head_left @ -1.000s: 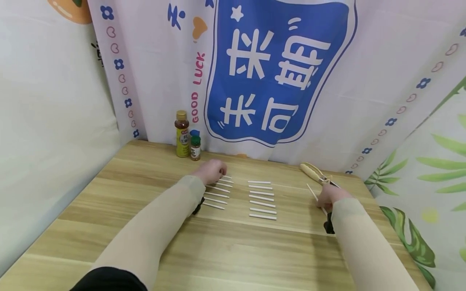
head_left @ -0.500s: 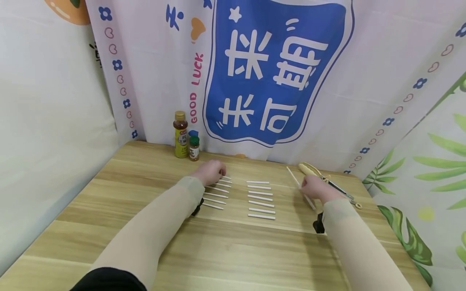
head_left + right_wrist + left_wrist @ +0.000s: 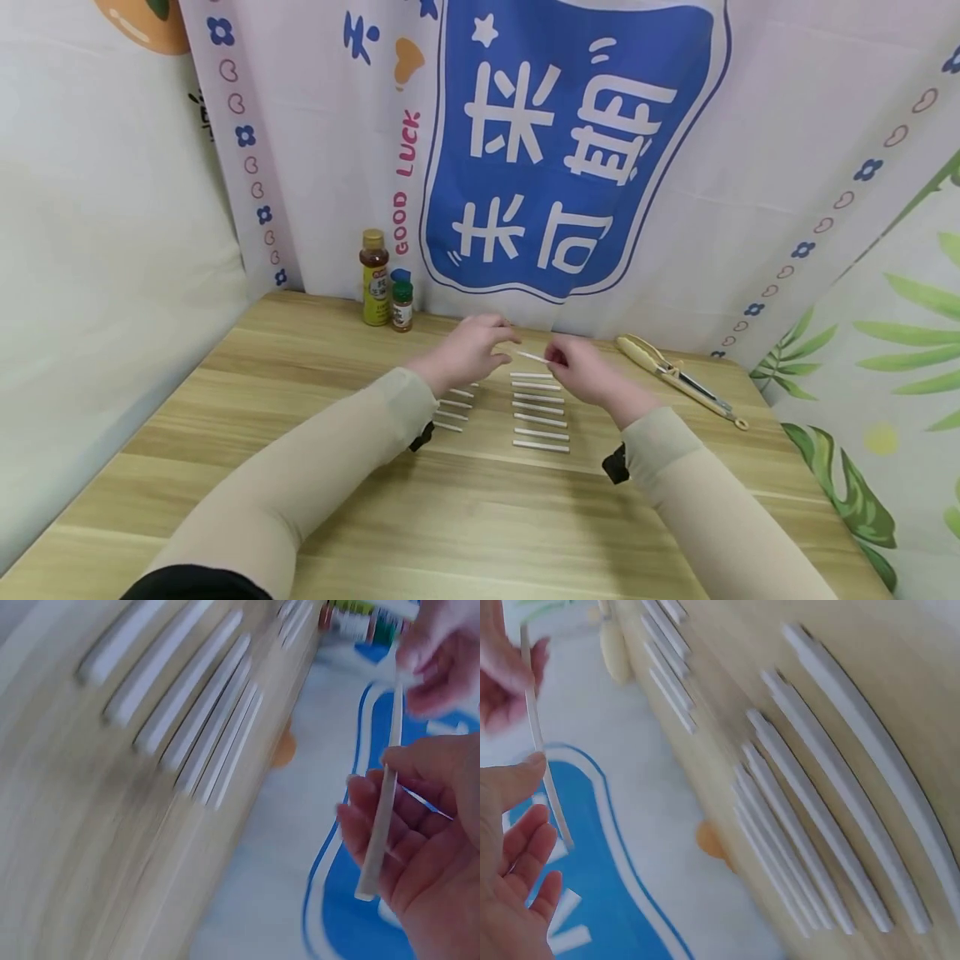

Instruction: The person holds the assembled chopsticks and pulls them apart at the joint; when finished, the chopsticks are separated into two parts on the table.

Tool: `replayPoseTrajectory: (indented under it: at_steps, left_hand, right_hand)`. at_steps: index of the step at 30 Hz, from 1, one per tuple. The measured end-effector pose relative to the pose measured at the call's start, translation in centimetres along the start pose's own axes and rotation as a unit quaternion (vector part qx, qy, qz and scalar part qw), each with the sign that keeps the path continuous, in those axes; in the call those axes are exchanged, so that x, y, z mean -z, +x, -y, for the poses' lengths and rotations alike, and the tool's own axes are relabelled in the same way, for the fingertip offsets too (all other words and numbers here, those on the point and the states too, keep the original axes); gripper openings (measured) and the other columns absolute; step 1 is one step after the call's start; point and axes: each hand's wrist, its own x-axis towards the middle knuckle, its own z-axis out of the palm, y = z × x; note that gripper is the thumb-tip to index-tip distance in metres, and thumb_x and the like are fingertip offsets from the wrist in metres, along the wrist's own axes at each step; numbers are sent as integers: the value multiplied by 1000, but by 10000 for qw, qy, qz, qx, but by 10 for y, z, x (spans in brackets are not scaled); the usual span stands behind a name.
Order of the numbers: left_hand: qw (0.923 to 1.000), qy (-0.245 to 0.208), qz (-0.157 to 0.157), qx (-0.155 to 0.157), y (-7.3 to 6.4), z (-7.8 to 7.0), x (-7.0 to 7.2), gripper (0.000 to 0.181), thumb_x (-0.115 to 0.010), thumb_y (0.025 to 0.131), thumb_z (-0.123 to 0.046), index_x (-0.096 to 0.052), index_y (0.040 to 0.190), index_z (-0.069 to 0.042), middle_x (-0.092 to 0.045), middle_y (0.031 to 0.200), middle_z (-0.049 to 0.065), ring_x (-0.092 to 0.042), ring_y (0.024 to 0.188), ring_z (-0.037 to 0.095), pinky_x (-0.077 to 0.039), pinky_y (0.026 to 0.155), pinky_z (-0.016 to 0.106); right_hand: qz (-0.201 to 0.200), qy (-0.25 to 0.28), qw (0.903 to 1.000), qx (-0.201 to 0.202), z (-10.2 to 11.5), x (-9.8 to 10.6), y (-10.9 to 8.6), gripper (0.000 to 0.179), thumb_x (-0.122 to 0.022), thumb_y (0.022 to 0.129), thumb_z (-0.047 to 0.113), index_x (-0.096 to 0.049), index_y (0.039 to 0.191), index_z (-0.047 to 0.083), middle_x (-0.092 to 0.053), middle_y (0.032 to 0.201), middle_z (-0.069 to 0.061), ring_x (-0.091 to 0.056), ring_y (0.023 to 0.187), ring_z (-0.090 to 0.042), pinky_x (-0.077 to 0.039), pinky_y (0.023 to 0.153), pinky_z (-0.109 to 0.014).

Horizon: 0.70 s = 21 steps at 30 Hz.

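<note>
My right hand (image 3: 588, 371) pinches a slim white stick (image 3: 380, 832) between thumb and fingers, held above the far part of the table. The left hand (image 3: 468, 350) is beside the stick's other end, its thumb and fingers apart in the head view. In the left wrist view the left thumb overlaps the stick; whether it touches cannot be told. Below, a right-hand row of white sticks (image 3: 540, 422) lies on the wooden table. A second row of white sticks (image 3: 453, 415) lies to its left, partly hidden by my left hand; several have a narrower tip.
A pair of tongs (image 3: 678, 383) with cream-coloured ends lies at the back right. At the back left stand a sauce bottle (image 3: 375, 279) with a yellow label and a small green-capped jar (image 3: 402, 307). A printed curtain (image 3: 337, 167) hangs along the table's (image 3: 480, 517) far edge.
My right hand has carried the stick leftward from near the tongs. The left hand has lifted off the left row and moved right, so the two hands are now close together.
</note>
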Motion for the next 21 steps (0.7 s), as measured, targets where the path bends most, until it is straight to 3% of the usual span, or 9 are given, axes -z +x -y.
replayPoseTrajectory:
  at_steps: [5,7,11,13,17,21]
  left_hand:
    - [9991,233,70,-343,-2,-14,1,12,-73,91,-19,-73,103,-14,-67,99,-2,-61,93,16,-44,85,40]
    - [9993,176,223,-239,-2,-16,1,4,-70,94,-18,-72,95,-15,-67,88,-4,-60,81,13,-45,78,36]
    - [9978,-158,625,122,-4,-15,2,13,-60,100,-18,-66,88,-15,-64,77,-2,-54,66,12,-46,64,30]
    - [9967,-283,747,156,-5,-12,3,16,-57,101,-17,-62,86,-15,-63,75,0,-52,64,11,-45,61,28]
    - [9958,-455,780,-136,-14,-13,10,18,-57,101,-15,-58,83,-15,-56,70,-3,-49,61,10,-43,59,28]
    - [9948,-662,583,-517,-29,-21,22,15,-59,100,-13,-60,85,-15,-52,69,-7,-48,61,9,-44,60,28]
  right_hand:
    - [-149,-103,9991,382,19,-7,3,9,-63,92,-4,-59,88,3,-55,79,-4,-51,72,-19,-46,67,-37]
    - [-209,-105,9990,383,24,-10,2,9,-62,93,-3,-59,89,4,-56,81,-4,-52,74,-19,-46,69,-38]
    - [-213,-250,9991,282,27,-15,1,8,-58,98,4,-62,92,4,-59,80,-4,-53,71,-18,-47,68,-37]
    - [-182,-403,9987,256,27,-18,0,11,-56,100,7,-64,92,6,-59,77,-2,-52,67,-16,-47,66,-36]
    - [-240,-620,9963,535,28,-21,-5,15,-55,101,9,-62,87,12,-55,73,3,-49,64,-13,-45,63,-34]
    - [-323,-564,9940,884,41,-15,-17,20,-56,100,8,-56,82,16,-47,70,7,-47,62,-12,-42,58,-31]
